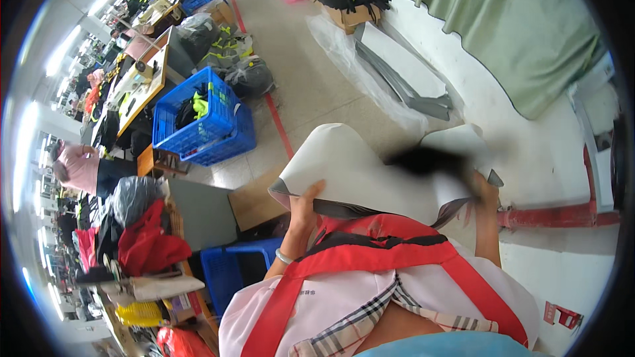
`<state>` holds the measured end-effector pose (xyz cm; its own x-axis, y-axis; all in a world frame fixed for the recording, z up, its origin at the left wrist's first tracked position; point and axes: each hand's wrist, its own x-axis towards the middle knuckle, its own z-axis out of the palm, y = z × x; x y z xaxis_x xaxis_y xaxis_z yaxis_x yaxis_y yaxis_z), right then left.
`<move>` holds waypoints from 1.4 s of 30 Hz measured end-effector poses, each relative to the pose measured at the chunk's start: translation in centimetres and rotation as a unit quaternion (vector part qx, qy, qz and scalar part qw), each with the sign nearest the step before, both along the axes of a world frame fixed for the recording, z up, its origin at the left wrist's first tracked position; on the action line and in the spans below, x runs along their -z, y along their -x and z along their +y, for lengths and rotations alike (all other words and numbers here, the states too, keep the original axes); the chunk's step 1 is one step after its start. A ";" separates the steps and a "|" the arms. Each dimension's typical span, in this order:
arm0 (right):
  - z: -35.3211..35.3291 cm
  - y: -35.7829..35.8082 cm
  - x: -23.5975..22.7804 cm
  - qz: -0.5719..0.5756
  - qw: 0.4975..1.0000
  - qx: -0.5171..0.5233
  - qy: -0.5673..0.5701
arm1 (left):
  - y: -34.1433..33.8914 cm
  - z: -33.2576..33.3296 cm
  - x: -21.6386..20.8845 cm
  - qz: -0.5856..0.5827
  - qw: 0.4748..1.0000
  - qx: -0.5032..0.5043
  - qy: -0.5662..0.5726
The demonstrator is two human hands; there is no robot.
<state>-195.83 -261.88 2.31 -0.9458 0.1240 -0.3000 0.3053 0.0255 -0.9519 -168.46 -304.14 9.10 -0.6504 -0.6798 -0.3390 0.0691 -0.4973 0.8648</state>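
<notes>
I carry a large, bent stack of sheets (350, 175), white on top and dark grey at the edges, in front of my red apron. My left hand (304, 206) grips its near left edge, thumb on top. At its right end is my right hand (486, 188), closed on the stack's edge. A black thing (426, 162), smeared by motion, lies on or above the sheets beside my right hand. I cannot make out its kind, or whether that hand touches it.
Farther ahead, a similar grey-and-white stack (403, 63) lies on plastic by the wall. Behind it stands a cardboard box (350, 18) heaped with black strips. Blue crates (198, 119), stuffed bags (248, 78) and sewing tables (142, 92) line the left. A red pipe (549, 217) runs along the right wall.
</notes>
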 end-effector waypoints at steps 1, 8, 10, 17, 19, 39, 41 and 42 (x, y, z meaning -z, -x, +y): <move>-1.4 1.9 -0.2 0.005 0.999 0.028 -0.032 | 2.6 -2.1 -0.1 0.019 1.000 0.021 0.008; -13.5 9.0 -6.1 0.005 0.995 0.077 0.057 | 19.7 -13.6 -0.7 0.002 0.997 0.083 0.005; -14.8 12.4 -4.8 0.009 0.995 0.087 0.054 | 24.8 -15.8 -0.5 -0.008 0.992 0.123 -0.019; -15.1 27.5 7.8 0.060 0.996 0.072 -0.004 | 44.2 -24.2 5.2 -0.043 0.985 0.158 0.047; -19.6 33.2 5.3 -0.030 0.992 0.104 -0.057 | 49.3 -27.9 5.9 -0.077 0.987 0.144 0.016; -30.3 65.2 22.6 -0.148 0.896 0.411 0.085 | 108.9 -40.7 27.7 -0.175 0.912 0.371 -0.017; -31.2 65.9 25.6 -0.156 0.878 0.447 0.075 | 112.5 -41.4 30.7 -0.182 0.901 0.394 -0.016; -32.4 66.3 27.4 -0.145 0.871 0.463 0.082 | 113.8 -42.4 32.4 -0.187 0.895 0.405 -0.008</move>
